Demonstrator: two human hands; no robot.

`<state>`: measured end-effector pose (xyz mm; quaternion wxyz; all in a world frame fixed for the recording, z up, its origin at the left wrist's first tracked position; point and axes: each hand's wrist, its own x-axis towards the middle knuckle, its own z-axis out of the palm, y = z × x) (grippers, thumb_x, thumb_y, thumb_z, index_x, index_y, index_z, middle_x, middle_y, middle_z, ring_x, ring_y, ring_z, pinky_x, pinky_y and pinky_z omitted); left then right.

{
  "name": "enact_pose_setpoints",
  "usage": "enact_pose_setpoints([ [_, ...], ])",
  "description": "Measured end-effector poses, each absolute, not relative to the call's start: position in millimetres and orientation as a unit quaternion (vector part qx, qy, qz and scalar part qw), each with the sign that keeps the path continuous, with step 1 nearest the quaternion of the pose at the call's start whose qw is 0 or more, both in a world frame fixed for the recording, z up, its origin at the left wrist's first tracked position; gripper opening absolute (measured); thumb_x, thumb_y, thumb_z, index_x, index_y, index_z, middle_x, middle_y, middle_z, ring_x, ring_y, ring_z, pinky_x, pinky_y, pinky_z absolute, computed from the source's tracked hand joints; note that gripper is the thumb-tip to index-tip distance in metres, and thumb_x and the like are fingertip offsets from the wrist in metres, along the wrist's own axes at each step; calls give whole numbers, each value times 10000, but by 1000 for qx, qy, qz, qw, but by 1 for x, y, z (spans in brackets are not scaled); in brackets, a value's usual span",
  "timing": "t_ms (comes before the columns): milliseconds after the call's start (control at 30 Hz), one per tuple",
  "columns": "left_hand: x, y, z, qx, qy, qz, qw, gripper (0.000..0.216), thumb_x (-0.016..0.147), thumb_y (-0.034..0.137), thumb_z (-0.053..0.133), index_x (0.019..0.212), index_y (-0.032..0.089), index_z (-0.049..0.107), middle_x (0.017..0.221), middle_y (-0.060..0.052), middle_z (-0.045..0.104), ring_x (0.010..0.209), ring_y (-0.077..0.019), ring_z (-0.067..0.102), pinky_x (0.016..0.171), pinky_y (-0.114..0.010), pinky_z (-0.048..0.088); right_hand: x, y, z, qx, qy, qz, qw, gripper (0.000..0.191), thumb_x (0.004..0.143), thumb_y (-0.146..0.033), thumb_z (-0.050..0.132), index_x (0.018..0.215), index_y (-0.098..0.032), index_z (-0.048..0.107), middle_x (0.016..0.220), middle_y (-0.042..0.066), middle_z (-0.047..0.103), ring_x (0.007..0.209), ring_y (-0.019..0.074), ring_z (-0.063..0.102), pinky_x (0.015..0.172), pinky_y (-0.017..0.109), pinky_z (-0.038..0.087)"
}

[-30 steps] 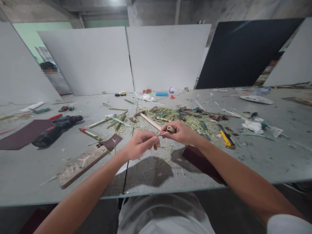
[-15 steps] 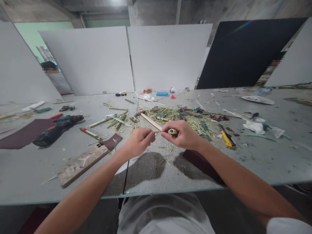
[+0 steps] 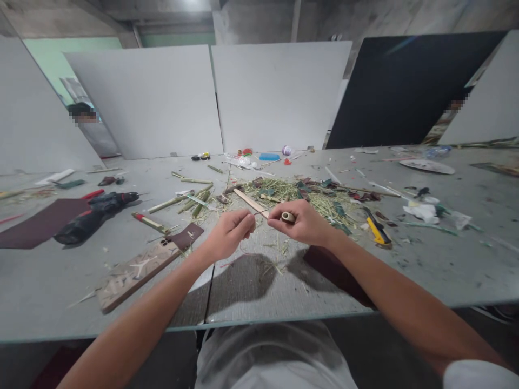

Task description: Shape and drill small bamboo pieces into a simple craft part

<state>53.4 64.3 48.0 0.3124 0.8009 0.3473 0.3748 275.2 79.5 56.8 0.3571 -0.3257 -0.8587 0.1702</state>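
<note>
My right hand [image 3: 308, 222] is closed round a short bamboo tube [image 3: 288, 217], its hollow end facing me. A thin dark strand [image 3: 260, 212] spans the small gap between my hands. My left hand [image 3: 229, 233] is closed, with thumb and forefinger pinching the strand's left end; whether it is thread or wire I cannot tell. Just beyond the hands, a flat pale wooden strip [image 3: 249, 201] points away from me. Below them, a fine reddish thread [image 3: 231, 263] lies near the left hand. Bamboo shavings [image 3: 312, 195] are heaped behind the right hand.
On the left are a cordless drill [image 3: 95, 216], a phone in a patterned case [image 3: 138, 275] and cut bamboo pieces [image 3: 198, 202]. A yellow utility knife [image 3: 377, 229] lies to the right. Dark red sandpaper-like sheet [image 3: 332, 273] sits under my right forearm. Upright white panels [image 3: 279, 97] stand behind.
My left hand has drawn slightly left, away from the right hand. The gap between them is wider and more of the strand shows. My right hand stays nearly still with the bamboo tube.
</note>
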Motion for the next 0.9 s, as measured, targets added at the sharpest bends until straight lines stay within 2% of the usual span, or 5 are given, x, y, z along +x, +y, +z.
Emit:
enact_pose_setpoints([
  [133, 55, 61, 49, 827, 369, 311, 287, 387, 966, 369, 398, 636, 167, 389, 587, 35, 368, 565, -96, 336, 554, -262, 255, 274, 77, 59, -309, -851, 133, 402, 96, 841, -239, 620, 821, -163, 675, 720, 33, 675, 632, 132, 573, 605, 236, 415],
  [367, 51, 67, 40, 773, 269, 374, 436, 381, 973, 445, 378, 692, 188, 360, 628, 42, 314, 578, -103, 302, 559, -267, 282, 279, 84, 55, -355, -849, 159, 357, 160, 865, -310, 601, 839, -165, 664, 658, 9, 609, 528, 100, 439, 510, 225, 337],
  [667, 55, 61, 44, 812, 371, 347, 287, 351, 968, 352, 358, 661, 188, 312, 598, 44, 304, 558, -95, 293, 544, -258, 241, 273, 78, 58, -328, -843, 130, 406, 113, 835, -240, 619, 807, -149, 679, 697, 30, 662, 606, 124, 556, 573, 234, 395],
  [767, 53, 63, 42, 805, 355, 349, 323, 364, 962, 358, 374, 647, 189, 309, 586, 47, 293, 543, -90, 279, 529, -255, 234, 275, 80, 58, -334, -841, 130, 405, 102, 827, -234, 625, 802, -151, 680, 697, 25, 660, 598, 120, 546, 576, 239, 395],
  [900, 52, 69, 36, 760, 296, 366, 448, 383, 958, 418, 417, 661, 194, 323, 588, 58, 272, 527, -82, 252, 506, -246, 234, 276, 80, 57, -341, -842, 173, 380, 124, 837, -269, 622, 802, -163, 677, 678, 17, 634, 594, 118, 512, 561, 241, 378],
])
